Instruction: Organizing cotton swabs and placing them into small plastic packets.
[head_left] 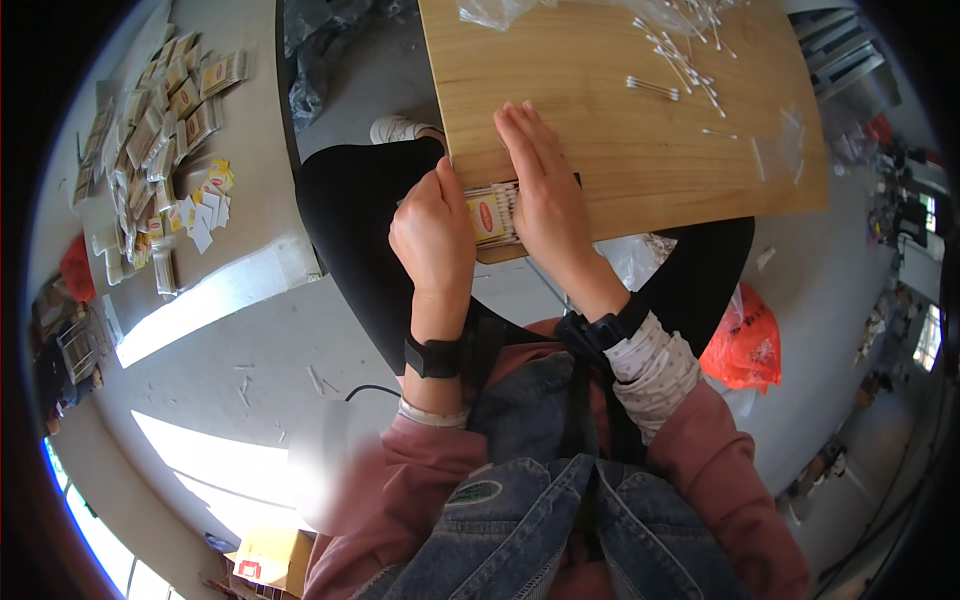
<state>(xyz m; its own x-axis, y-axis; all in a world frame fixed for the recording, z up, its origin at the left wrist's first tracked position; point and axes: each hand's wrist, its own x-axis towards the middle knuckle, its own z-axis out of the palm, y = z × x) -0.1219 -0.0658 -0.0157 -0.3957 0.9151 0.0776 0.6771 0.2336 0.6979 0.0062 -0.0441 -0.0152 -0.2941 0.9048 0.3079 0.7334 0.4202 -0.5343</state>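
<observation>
A small pack of cotton swabs [487, 216] with a yellow label lies at the near left corner of the wooden board [620, 140]. My left hand [435, 232] is closed at the pack's left end, its thumb pointing away from me; the curled fingertips are hidden. Against the right end rests my right hand [545, 190], its fingers stretched out and together over the board. That hand covers part of the swabs. Loose cotton swabs [685, 60] are scattered over the far right of the board.
On the table [250, 120] at left lies a heap of packed cotton swabs [150, 140] beside loose label cards [205, 210]. Clear plastic film [785, 145] lies at the board's right. A red plastic bag [745, 340] sits to my right, and a cardboard box [275, 560] stands behind left.
</observation>
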